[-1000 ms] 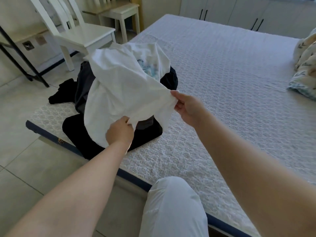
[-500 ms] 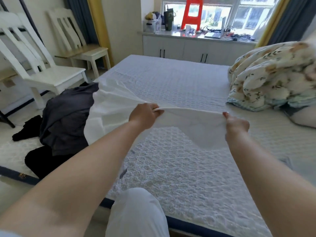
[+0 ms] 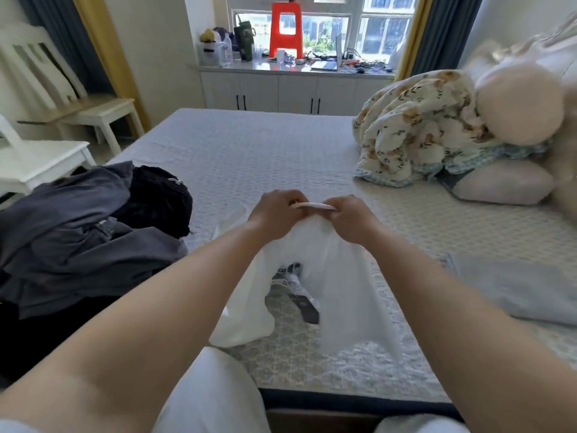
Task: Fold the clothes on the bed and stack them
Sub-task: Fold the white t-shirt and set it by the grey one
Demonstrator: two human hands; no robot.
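Note:
A thin white garment [image 3: 340,295] hangs from both my hands over the bed [image 3: 249,151]. My left hand [image 3: 276,214] and my right hand [image 3: 349,218] sit close together, each pinching its top edge, with a short stretch of hem taut between them. Its lower part drapes down onto the mattress near my knee. A pile of dark grey and black clothes [image 3: 84,226] lies unfolded on the bed's left side. A folded pale blue piece [image 3: 512,289] lies flat at the right.
A floral quilt [image 3: 418,132] and pillows [image 3: 505,182] are heaped at the far right of the bed. White chairs [image 3: 40,160] stand left of the bed. A cabinet [image 3: 293,92] under the window carries bottles and a red stool. My knee in white trousers [image 3: 215,395] is at the bed's front edge.
My hands have come together from wide apart, bringing the two held corners of the white garment close. The garment now hangs lower in front of me, and my view has lifted toward the window.

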